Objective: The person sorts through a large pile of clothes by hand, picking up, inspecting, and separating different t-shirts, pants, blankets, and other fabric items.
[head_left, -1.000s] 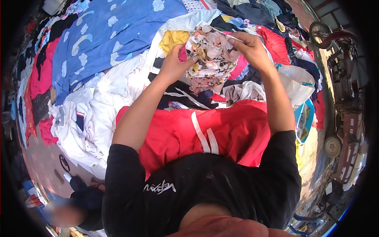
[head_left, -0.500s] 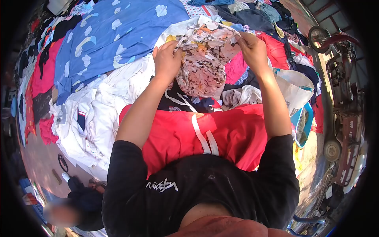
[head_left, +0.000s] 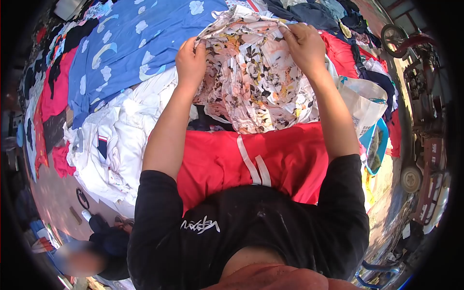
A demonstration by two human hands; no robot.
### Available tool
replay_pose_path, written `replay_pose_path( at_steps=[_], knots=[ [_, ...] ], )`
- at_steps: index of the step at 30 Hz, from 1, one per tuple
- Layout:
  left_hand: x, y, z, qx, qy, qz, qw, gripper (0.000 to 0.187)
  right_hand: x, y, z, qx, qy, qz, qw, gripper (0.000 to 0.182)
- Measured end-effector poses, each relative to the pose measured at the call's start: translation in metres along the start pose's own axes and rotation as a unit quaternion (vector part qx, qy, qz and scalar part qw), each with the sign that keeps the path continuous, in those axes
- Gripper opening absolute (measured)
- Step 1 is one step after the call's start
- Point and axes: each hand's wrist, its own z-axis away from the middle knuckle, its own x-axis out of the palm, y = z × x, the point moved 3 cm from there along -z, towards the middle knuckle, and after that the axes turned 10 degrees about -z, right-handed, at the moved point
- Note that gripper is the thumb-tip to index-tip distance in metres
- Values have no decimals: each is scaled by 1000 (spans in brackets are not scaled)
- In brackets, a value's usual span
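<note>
A floral garment in pink, orange and black hangs spread between my two hands, its kind not clear from the folds. My left hand pinches its upper left edge. At the upper right edge, my right hand grips the cloth between thumb and fingers. Red cloth with white stripes lies across my lap, just below the garment's lower edge. Dark fabric shows in part beneath the floral cloth.
To the left lie a heap of white clothes and a blue cloud-print sheet. A white bag and a blue-rimmed container stand at the right. Another person is at lower left. A motorcycle is at far right.
The floral garment has been spread wider and now covers more of the pile in front of me. Both hands have risen slightly, and my left has moved to the left.
</note>
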Motion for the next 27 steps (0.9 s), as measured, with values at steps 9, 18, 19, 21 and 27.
replay_pose_path(
  at_steps=[9, 18, 19, 21, 27],
  knots=[
    [11, 5, 10, -61, -212, 183, 958, 42, 12, 52, 16, 238, -1, -312, 920, 34],
    [33, 11, 30, -74, -346, 181, 918, 16, 19, 56, 57, 133, 34, -214, 967, 45],
    [39, 13, 34, -58, -335, 191, 921, 17, 28, 40, 68, 161, -10, -272, 949, 56],
    [45, 18, 41, -41, -356, 157, 920, 19, 49, 7, 89, 197, -85, -319, 923, 73],
    [51, 20, 53, -21, -364, 141, 921, 20, 100, 17, 129, 260, -294, -202, 897, 57]
  ],
)
